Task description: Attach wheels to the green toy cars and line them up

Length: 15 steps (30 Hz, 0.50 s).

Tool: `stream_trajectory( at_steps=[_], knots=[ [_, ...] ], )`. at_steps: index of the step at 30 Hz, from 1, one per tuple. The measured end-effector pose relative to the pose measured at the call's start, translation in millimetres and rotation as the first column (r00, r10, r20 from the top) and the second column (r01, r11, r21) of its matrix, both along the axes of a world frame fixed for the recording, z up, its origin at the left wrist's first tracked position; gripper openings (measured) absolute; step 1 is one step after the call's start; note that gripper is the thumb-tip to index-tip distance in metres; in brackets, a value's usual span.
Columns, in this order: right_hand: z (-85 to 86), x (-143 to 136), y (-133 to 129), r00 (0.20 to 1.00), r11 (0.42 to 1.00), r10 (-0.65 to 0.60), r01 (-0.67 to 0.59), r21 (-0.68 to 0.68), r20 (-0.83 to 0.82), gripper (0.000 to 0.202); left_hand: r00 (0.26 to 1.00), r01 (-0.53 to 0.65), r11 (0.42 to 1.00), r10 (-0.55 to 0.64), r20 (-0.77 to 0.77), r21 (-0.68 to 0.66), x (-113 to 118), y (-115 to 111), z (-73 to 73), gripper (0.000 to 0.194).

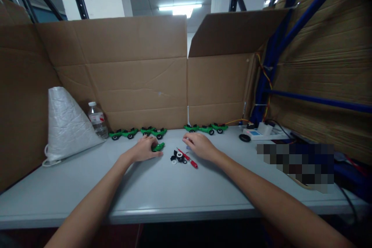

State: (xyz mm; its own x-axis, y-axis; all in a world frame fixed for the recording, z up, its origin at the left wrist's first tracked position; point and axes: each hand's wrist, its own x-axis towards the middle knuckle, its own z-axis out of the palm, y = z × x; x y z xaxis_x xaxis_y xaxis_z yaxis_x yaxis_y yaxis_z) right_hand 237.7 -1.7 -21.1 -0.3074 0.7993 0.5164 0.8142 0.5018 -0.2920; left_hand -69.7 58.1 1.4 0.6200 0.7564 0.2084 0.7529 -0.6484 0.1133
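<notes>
My left hand (144, 148) is curled round a green toy car body (158, 147), which rests at the tabletop between thumb and fingers. My right hand (199, 145) is low over the table with its fingers bent together; whatever they may hold is hidden. Between the hands lies a small heap of black and white wheel parts (179, 157). A red screwdriver (190, 159) lies beside the heap, close to my right hand. Under that palm shows a small bluish piece, too small to name.
Several green toy cars (153, 132) stand along the cardboard wall (130, 85), with more green cars (206, 128) to the right. A silvery bag (69, 128) and a water bottle (97, 120) stand left. A power strip (264, 131) and a black ring (244, 138) lie right.
</notes>
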Motion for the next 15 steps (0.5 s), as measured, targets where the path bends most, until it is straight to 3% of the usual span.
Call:
stream_trajectory(
  at_steps=[4,9,15],
  knots=[
    [-1.1,-0.1,0.6,0.999,1.000,-0.030,0.030,-0.005,0.013,0.023,1.000,0.003,1.000,-0.003,0.029,0.021,5.5,-2.0,-3.7,0.050],
    [-5.1,3.3,4.3,0.996,0.997,-0.074,0.074,-0.007,0.043,0.019,0.992,0.092,0.994,-0.097,0.080,0.058,11.5,-5.5,-4.9,0.061],
    [-10.0,1.1,6.8,0.995,0.995,0.088,-0.090,0.043,0.034,0.020,0.962,0.192,0.968,-0.218,0.162,0.161,20.9,-11.1,-9.1,0.060]
  ],
)
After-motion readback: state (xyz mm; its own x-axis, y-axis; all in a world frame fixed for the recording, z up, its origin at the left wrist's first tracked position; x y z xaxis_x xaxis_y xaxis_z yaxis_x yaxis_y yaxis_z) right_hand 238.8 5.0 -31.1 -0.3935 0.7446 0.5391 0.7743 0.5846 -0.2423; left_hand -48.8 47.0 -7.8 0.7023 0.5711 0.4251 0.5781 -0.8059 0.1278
